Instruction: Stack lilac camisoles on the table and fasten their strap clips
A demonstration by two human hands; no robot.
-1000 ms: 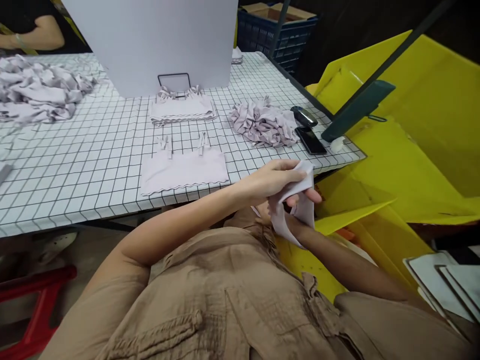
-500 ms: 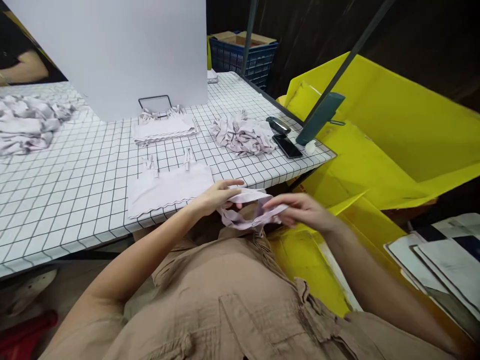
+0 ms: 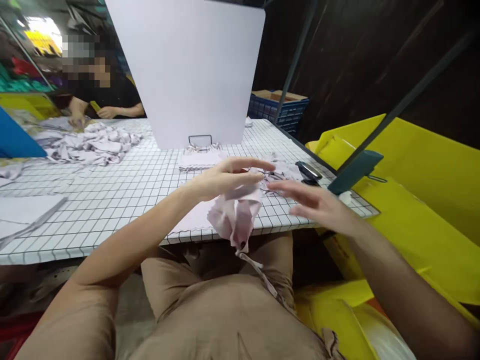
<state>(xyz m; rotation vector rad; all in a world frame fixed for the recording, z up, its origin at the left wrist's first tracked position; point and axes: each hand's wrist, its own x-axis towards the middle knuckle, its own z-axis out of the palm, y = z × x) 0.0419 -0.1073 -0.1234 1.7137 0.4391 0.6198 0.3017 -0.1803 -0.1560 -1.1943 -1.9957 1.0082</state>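
My left hand (image 3: 227,176) is at the table's front edge, pinching a pale lilac fabric piece (image 3: 238,215). The cloth hangs crumpled below the palm, and a thin strap (image 3: 258,272) trails from it toward my lap. Just right of it, my right hand (image 3: 318,200) is raised with its fingers stretched out and apart, nothing in them. Behind the hands lies a loose heap of lilac cloth (image 3: 287,170), partly covered by the fingers. A flat lilac piece (image 3: 191,219) lies under my left forearm, and a neat stack (image 3: 198,160) sits beyond it.
A white board (image 3: 198,75) stands upright on the checked table (image 3: 123,200). At right are a dark shiny object (image 3: 308,171), a green bottle (image 3: 356,172) and yellow plastic sheets (image 3: 423,200). Across the table, a co-worker's hands (image 3: 108,112) are near a large cloth pile (image 3: 97,142).
My right hand has let go of the fabric piece and opened. Both hands have risen over the table edge, the cloth now hanging from my left. The view has tilted up and turned left.
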